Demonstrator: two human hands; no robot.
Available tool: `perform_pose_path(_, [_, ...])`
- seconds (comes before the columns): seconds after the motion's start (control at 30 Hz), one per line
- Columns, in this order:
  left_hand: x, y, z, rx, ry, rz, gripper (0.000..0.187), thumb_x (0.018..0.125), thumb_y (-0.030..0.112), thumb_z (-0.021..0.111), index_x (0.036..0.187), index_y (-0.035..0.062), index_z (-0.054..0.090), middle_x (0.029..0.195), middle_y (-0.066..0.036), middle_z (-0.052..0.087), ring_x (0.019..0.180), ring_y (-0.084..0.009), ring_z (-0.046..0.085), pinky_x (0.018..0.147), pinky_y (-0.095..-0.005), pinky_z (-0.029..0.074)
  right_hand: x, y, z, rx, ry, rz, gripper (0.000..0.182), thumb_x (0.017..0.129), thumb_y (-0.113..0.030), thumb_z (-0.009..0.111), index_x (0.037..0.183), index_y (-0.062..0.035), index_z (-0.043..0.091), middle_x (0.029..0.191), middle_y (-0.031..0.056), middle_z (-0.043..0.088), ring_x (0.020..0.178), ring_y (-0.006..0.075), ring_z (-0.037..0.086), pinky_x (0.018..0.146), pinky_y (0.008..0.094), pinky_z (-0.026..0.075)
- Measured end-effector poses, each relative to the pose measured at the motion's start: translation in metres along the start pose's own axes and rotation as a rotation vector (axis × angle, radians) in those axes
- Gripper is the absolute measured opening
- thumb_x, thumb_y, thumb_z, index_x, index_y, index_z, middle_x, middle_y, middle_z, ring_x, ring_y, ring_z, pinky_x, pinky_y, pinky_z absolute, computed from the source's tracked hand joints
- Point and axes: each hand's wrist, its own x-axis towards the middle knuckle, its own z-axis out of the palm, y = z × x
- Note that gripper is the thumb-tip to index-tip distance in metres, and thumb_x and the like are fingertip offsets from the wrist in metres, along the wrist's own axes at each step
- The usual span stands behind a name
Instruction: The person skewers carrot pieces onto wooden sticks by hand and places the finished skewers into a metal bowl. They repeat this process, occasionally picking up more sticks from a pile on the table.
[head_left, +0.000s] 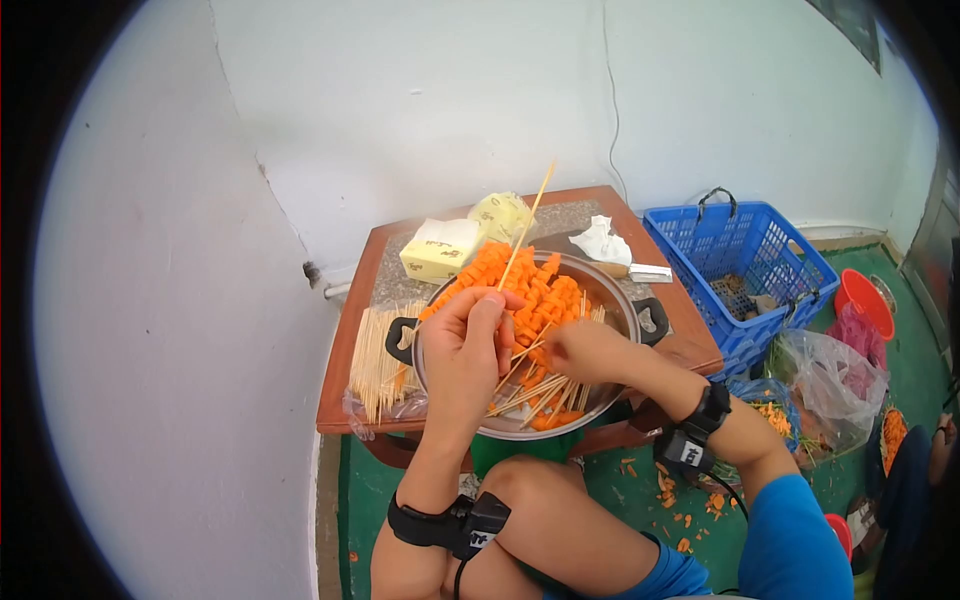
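Note:
My left hand (pixel 468 335) pinches a bamboo skewer (pixel 527 222), which slants up and to the right over a metal pot (pixel 628 310) with black handles. My right hand (pixel 590 350) is over the pot's right half, its fingers curled; what they hold, if anything, is hidden. Orange carrot pieces (pixel 545 300), cut in ridged shapes, are heaped in the pot. Several skewers (pixel 535 395) lie in its lower part, some with carrot on them. Left of the pot is a thick bundle of bare bamboo skewers (pixel 375 365).
The wooden table (pixel 355 310) also bears a yellow tissue pack (pixel 440 252), crumpled tissue (pixel 602 242) and a peeler or knife with a wooden handle (pixel 640 272). A blue basket (pixel 745 330), red bowl (pixel 865 303) and plastic bags (pixel 830 370) are at the right. Carrot scraps (pixel 685 515) litter the green floor.

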Motion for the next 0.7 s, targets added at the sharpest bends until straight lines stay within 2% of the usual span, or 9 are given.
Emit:
perform_pose_path(0.07, [0.001,-0.001,-0.001,-0.003,-0.02,-0.005,0.019,0.082,0.012,0.043,0.076,-0.0022,0.054,0.047,0.003,0.038,0.038,-0.0007,0.03,0.035,-0.0151,0.023,-0.006,0.007,-0.011,0.375,0.266,-0.063,0.016,0.071,-0.012,0.055,0.078,0.0017,0.054,0.074,0.0134,0.06,0.066,0.0221,0.059,0.058,0.0307,0.047])
perform_pose_path(0.1, [0.001,-0.002,-0.002,-0.004,-0.043,-0.011,0.02,0.082,0.012,0.043,0.077,-0.0027,0.055,0.047,0.003,0.038,0.037,-0.0007,0.03,0.035,-0.0152,0.023,-0.008,0.011,-0.014,0.375,0.263,-0.064,0.016,0.071,-0.012,0.055,0.078,0.0017,0.054,0.074,0.0134,0.06,0.066,0.0221,0.059,0.058,0.0307,0.047])
perform_pose_path(0.17, [0.001,-0.003,-0.002,0.002,-0.054,-0.008,0.02,0.082,0.012,0.043,0.077,-0.0029,0.055,0.046,0.004,0.037,0.037,-0.0005,0.03,0.034,-0.0153,0.023,-0.012,0.014,-0.022,1.085,0.253,-0.023,0.013,0.073,-0.008,0.052,0.082,0.0015,0.051,0.071,0.0117,0.06,0.062,0.0163,0.059,0.055,0.0266,0.047])
perform_pose_path(0.2, [0.001,-0.004,-0.002,0.008,-0.067,-0.004,0.02,0.082,0.011,0.043,0.076,-0.0031,0.055,0.046,0.004,0.036,0.037,-0.0002,0.029,0.034,-0.0153,0.022,-0.015,0.013,-0.026,1.271,0.235,0.015,0.013,0.077,-0.009,0.05,0.086,0.0009,0.049,0.07,0.0085,0.058,0.062,0.0123,0.057,0.055,0.024,0.047])
perform_pose_path(0.23, [0.001,-0.003,-0.001,0.008,-0.071,-0.003,0.02,0.082,0.011,0.043,0.076,-0.0031,0.055,0.046,0.004,0.036,0.037,-0.0002,0.029,0.034,-0.0153,0.022,-0.017,0.012,-0.029,1.272,0.24,0.015,0.013,0.077,-0.009,0.05,0.086,0.0009,0.049,0.07,0.0085,0.058,0.062,0.0123,0.057,0.055,0.024,0.047])
perform_pose_path(0.3, [0.0,0.0,0.001,0.036,-0.101,-0.056,0.019,0.081,0.01,0.043,0.073,-0.0028,0.055,0.044,0.006,0.034,0.037,0.0003,0.028,0.034,-0.0155,0.021,-0.02,0.011,-0.035,1.685,0.283,-0.083,0.014,0.079,-0.01,0.05,0.089,0.0004,0.05,0.069,0.0056,0.055,0.06,0.0122,0.054,0.056,0.0228,0.047])
perform_pose_path(0.47, [-0.002,0.001,0.002,0.003,-0.157,-0.121,0.019,0.08,0.01,0.045,0.071,-0.002,0.056,0.044,0.007,0.034,0.037,0.0005,0.027,0.034,-0.0154,0.019,-0.025,0.021,-0.047,1.911,0.224,-0.246,0.027,0.084,-0.017,0.045,0.103,0.0013,0.049,0.07,0.0014,0.052,0.062,0.0079,0.051,0.053,0.0219,0.044])
perform_pose_path(0.63, [-0.003,0.0,0.008,0.164,-0.132,-0.077,0.02,0.08,0.012,0.046,0.068,-0.0027,0.052,0.045,0.006,0.03,0.036,0.0002,0.024,0.033,-0.0155,0.018,-0.036,0.022,-0.059,2.073,0.225,-0.269,0.03,0.086,-0.02,0.041,0.106,0.002,0.046,0.077,0.0018,0.052,0.068,0.0068,0.051,0.055,0.0194,0.045])
perform_pose_path(0.7, [-0.003,0.001,0.005,0.136,-0.134,-0.12,0.022,0.078,0.015,0.051,0.063,0.0001,0.056,0.047,0.004,0.043,0.038,-0.0005,0.033,0.035,-0.0152,0.024,-0.039,0.021,-0.062,2.112,0.249,-0.268,0.032,0.086,-0.021,0.04,0.107,0.0027,0.044,0.077,0.002,0.052,0.069,0.0079,0.052,0.059,0.0188,0.047])
